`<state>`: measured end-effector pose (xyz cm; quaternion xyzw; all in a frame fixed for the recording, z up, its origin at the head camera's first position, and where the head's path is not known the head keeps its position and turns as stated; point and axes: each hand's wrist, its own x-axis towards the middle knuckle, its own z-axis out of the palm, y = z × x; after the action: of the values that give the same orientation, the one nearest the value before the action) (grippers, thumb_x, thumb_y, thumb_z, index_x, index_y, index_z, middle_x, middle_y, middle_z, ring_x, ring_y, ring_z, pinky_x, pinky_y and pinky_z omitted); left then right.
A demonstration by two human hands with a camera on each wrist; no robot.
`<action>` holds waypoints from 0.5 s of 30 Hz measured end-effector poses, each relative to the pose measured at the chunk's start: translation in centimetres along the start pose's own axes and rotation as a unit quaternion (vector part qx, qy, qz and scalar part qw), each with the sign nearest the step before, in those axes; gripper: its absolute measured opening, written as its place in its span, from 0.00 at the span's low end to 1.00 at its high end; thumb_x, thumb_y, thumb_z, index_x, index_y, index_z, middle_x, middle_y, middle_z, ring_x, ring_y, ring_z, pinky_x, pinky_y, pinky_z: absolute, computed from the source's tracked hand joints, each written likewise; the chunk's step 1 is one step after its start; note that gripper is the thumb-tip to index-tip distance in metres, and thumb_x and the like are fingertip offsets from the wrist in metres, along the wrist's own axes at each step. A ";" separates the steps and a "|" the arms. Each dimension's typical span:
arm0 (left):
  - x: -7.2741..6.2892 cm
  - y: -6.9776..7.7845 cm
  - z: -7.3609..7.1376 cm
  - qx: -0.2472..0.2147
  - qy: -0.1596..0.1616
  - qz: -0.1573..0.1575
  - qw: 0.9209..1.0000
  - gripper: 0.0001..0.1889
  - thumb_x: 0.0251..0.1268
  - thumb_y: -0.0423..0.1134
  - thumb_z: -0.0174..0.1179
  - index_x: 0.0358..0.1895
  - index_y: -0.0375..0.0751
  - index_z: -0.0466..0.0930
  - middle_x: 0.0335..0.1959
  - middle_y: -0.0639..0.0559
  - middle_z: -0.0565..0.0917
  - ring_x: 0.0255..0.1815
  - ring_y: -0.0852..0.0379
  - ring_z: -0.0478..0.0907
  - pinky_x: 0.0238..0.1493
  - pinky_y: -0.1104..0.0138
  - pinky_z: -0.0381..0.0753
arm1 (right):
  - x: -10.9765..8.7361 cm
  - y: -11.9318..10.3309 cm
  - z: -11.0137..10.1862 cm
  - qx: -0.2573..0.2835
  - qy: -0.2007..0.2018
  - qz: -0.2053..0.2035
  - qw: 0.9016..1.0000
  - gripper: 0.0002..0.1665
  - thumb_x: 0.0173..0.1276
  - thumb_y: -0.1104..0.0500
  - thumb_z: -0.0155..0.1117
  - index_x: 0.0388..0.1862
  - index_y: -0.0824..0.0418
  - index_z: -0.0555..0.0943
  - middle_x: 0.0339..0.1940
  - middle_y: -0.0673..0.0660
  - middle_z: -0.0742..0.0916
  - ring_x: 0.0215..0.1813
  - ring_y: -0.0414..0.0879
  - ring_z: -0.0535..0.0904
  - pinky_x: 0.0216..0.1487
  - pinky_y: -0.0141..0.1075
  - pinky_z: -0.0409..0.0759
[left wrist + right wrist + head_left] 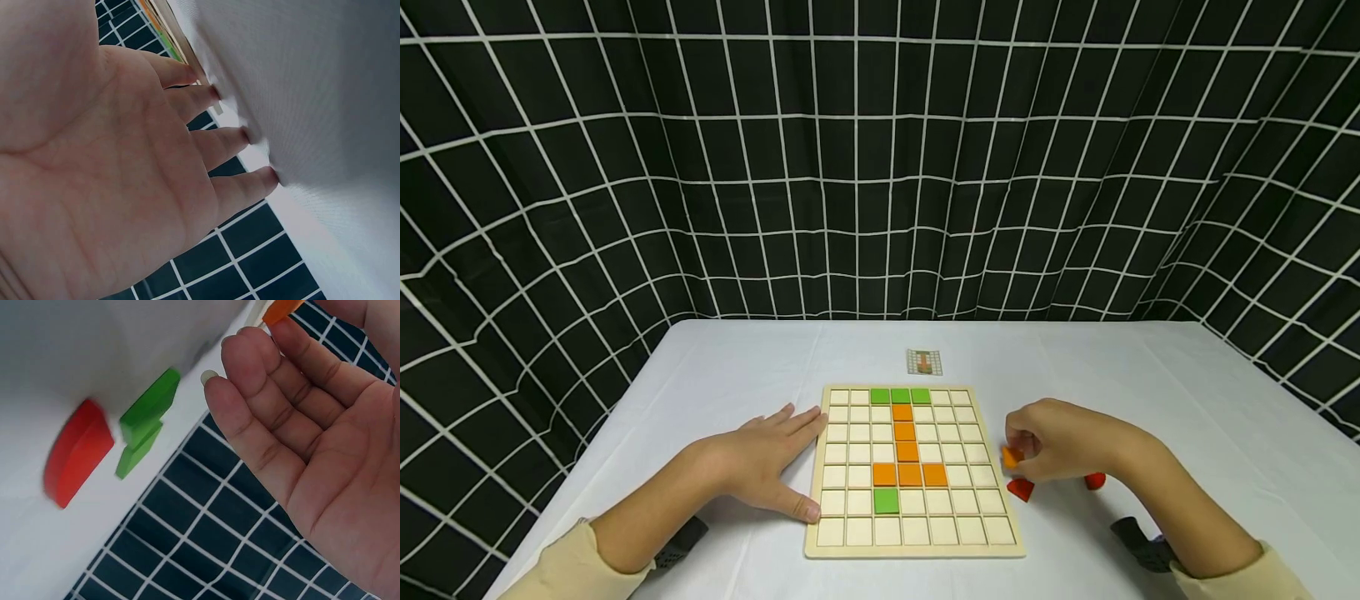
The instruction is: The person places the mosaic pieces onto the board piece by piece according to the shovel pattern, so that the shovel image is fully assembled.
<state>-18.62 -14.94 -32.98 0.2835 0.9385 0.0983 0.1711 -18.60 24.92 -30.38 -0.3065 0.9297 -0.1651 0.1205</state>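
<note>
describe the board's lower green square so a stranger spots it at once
Find the pale gridded board on the white table. Near its bottom, directly below the left end of the orange row, sits the green square; the other green squares sit together in the top row.

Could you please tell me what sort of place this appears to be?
Probably a staged recording corner or small studio: black cloth with a white grid hangs behind and beside a white-covered table, on which a gridded board lies.
</note>
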 end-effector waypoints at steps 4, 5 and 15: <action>0.0 0.0 0.1 0.001 0.000 -0.001 1.000 0.64 0.45 0.79 0.63 0.82 0.45 0.50 0.81 0.49 0.52 0.80 0.40 0.45 0.75 0.42 0.50 | 0.5 -0.6 0.0 -0.009 -0.007 0.000 1.000 0.09 0.57 0.62 0.73 0.29 0.51 0.79 0.22 0.42 0.78 0.28 0.37 0.72 0.29 0.32 0.75; 0.1 0.0 0.1 0.001 0.000 -0.001 1.000 0.64 0.45 0.79 0.63 0.82 0.45 0.50 0.81 0.49 0.52 0.80 0.40 0.45 0.75 0.42 0.50 | 0.6 -0.7 0.0 -0.010 -0.009 0.001 1.000 0.09 0.57 0.62 0.72 0.29 0.51 0.80 0.22 0.42 0.78 0.28 0.37 0.72 0.29 0.32 0.75; 0.1 -0.1 0.0 0.004 0.001 -0.001 1.000 0.64 0.45 0.79 0.63 0.82 0.45 0.49 0.81 0.49 0.52 0.80 0.40 0.45 0.75 0.42 0.50 | 1.1 -2.7 0.3 -0.010 -0.023 0.004 1.000 0.12 0.53 0.64 0.70 0.28 0.48 0.78 0.22 0.43 0.77 0.29 0.38 0.72 0.28 0.32 0.73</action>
<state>-18.75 -14.92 -33.08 0.2835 0.9393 0.0947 0.1687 -17.93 22.11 -29.73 -0.3073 0.9297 -0.1476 0.1397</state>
